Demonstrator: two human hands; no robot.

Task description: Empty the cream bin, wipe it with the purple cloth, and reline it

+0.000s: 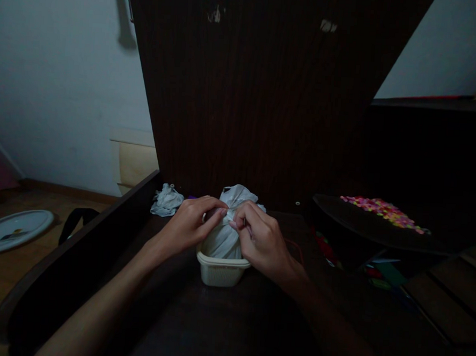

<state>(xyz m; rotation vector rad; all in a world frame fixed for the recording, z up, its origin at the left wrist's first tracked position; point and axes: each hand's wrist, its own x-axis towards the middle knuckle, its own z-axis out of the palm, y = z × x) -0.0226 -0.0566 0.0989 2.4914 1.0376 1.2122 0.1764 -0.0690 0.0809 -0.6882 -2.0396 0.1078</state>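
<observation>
A white plastic bag (223,242) sits in a small cream basket (223,274) on the dark wooden surface. Its upper part is gathered to a narrow neck, with loose plastic flaring out above. My left hand (193,218) pinches the bag at this neck from the left, thumb and forefinger close together. From the right, my right hand (261,236) has its fingers curled tightly on the same gathered plastic. Both hands hide part of the basket's rim, and what the bag contains cannot be seen.
Behind the basket's left side lies a crumpled white plastic bag (166,200). A tall dark panel (258,104) rises at the back, and a raised board (88,249) edges the left. Pink and yellow beads or petals (383,212) lie on a shelf at right.
</observation>
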